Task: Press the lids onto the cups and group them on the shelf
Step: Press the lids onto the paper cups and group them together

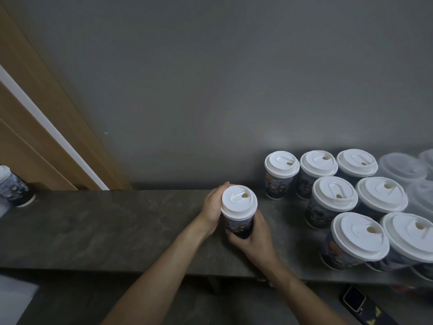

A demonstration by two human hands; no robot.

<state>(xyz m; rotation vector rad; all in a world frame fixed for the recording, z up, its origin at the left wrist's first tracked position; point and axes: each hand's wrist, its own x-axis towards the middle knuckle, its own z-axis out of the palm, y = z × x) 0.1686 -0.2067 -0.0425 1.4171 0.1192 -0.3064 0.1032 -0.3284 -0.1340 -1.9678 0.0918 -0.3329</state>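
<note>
A dark printed paper cup (239, 227) with a white lid (239, 201) on it stands over the dark stone shelf (105, 228), held between both hands. My left hand (212, 207) wraps the cup's left side just under the lid. My right hand (254, 240) grips the cup's lower body from the near side. To the right, several lidded cups (334, 200) of the same kind stand grouped on the shelf. One more lidded cup (13, 186) stands alone at the far left.
Clear plastic lids or containers (400, 166) sit at the far right behind the group. A smartwatch (355, 299) lies below the shelf edge at lower right. A grey wall rises behind the shelf, with a wooden door frame (46, 113) on the left.
</note>
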